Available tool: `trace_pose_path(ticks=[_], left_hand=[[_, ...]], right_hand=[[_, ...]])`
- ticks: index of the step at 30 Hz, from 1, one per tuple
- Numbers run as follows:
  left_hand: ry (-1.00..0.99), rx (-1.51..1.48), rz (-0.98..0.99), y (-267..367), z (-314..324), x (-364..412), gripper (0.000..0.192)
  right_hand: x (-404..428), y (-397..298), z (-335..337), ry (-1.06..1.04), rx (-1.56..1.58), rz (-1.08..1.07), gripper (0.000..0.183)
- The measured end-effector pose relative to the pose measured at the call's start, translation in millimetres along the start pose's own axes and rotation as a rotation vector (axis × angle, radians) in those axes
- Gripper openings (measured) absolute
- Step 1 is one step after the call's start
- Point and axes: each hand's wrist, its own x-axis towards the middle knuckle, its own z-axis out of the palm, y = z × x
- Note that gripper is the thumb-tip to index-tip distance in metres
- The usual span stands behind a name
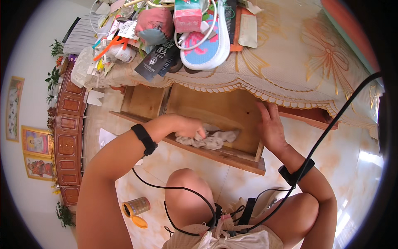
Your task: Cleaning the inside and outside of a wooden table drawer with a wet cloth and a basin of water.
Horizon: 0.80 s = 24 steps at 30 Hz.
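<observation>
A wooden drawer stands pulled out from under a cloth-covered table, with a divider splitting off a smaller compartment on its left. Inside the larger compartment, along the front board, lies a crumpled, damp-looking pale cloth. My left hand grips the left part of this cloth, its fingers curled into the folds. A wet-looking patch shows on the wood beside it. My right hand rests at the drawer's right side wall, thumb and fingers around its top edge; some fingertips are hidden.
Above the drawer, the patterned tablecloth carries a blue slipper, black packets and a heap of small items. An open can with a yellow lid lies on the tiled floor. A black cable crosses my right forearm. Red-brown cabinets line the wall.
</observation>
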Motion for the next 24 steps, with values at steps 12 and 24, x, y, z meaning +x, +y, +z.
trace_pose_path(ticks=[12,24], left_hand=[[0.351,0.09,-0.318,-63.9,12.5,-49.0,0.032],[0.776,0.316,-0.227,-18.7,-28.1,-44.0,0.029]], right_hand=[[-0.8,2.5,2.4,-0.007,-0.031,0.004,0.056],[-3.0,5.8,2.2,0.023,-0.052,-0.019,0.058]])
